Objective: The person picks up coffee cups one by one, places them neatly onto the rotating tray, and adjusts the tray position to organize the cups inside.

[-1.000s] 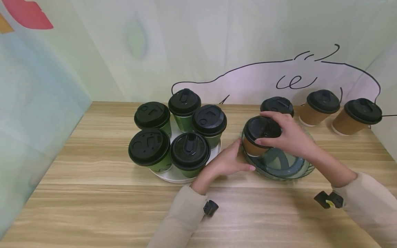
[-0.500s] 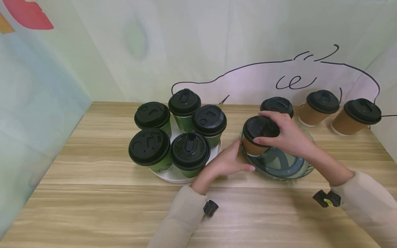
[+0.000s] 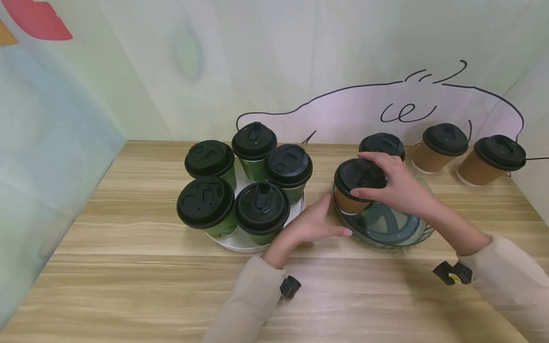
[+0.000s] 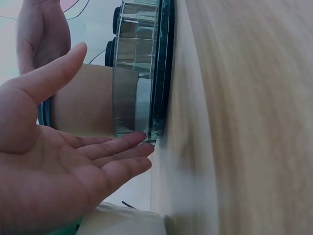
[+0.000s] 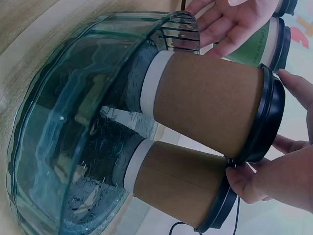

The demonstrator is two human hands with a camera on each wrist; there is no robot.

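Observation:
My right hand point(image 3: 401, 188) holds a brown paper coffee cup point(image 3: 349, 202) by its black lid, thumb on the near side and fingers on the far side. The cup stands at the left inside a greenish clear glass bowl point(image 3: 396, 244), and its kraft-brown side point(image 5: 208, 103) shows in the right wrist view. My left hand point(image 3: 315, 223) is beside the bowl's left wall, thumb spread and fingers extended; in the left wrist view its fingertips point(image 4: 142, 149) are at the glass. Another brown cup point(image 5: 178, 181) is near the held one, its base seen by the bowl.
Left of the bowl, several green cups point(image 3: 263, 209) with black lids crowd a white round plate point(image 3: 240, 248). Two brown lidded cups point(image 3: 435, 155) point(image 3: 480, 166) stand at the back right. A printed backdrop wall point(image 3: 274, 71) closes off the table point(image 3: 141, 276) behind.

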